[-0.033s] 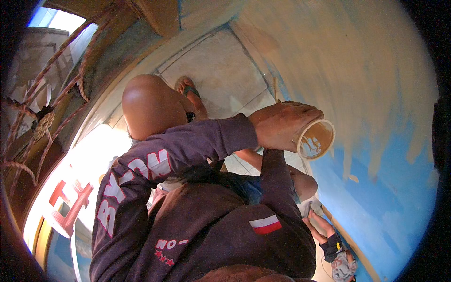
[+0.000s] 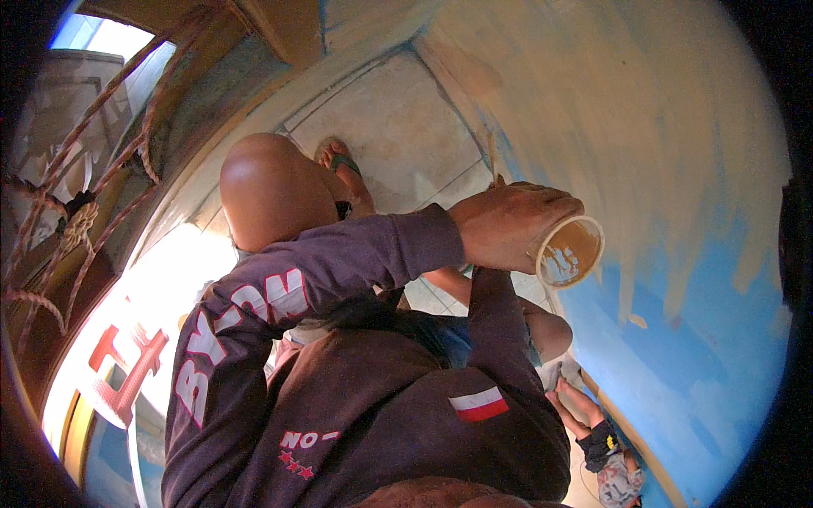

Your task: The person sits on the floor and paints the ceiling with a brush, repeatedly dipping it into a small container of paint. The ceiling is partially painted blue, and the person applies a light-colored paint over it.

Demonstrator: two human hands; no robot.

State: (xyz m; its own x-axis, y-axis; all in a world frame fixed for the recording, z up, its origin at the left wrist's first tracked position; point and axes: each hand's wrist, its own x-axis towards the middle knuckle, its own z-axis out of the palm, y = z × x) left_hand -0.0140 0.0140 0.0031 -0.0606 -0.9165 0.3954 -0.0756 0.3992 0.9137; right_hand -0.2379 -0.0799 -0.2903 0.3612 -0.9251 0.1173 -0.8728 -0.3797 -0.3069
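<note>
1. Paint cup (image 2: 601, 243), just right of the frame's centre, tipped so that its round mouth faces the camera; ochre-brown paint (image 2: 583, 240) coats the inside, with pale patches toward the lower left of the mouth.
2. Left hand (image 2: 515, 224), reaching across the centre of the frame, is curled around the cup, its fingers bent over the upper side, and has firm hold of it.
3. Right hand is hidden behind the left hand and wrist; only the right sleeve (image 2: 495, 317) shows, rising below them. How far its fingers are spread, and what they hold, I cannot tell. Just above the left hand juts a narrow tan shape (image 2: 494, 161), too blurred to name.
4. Painted wall (image 2: 677, 127) fills the right side of the frame: tan above, blue below, with ragged tan streaks running down into the blue.
5. Tiled floor (image 2: 398, 118) at upper centre carries a foot (image 2: 339, 161) in a dark-strapped sandal; one bare knee (image 2: 275, 190) is left of centre.
6. Dark sweatshirt (image 2: 373, 398) covers the lower centre, with pale lettering, red stars and a white-and-red patch.
7. Another person (image 2: 600, 449) in dark shorts is at lower right.
8. Twisted-bar grille (image 2: 82, 224) crosses the upper left.
</note>
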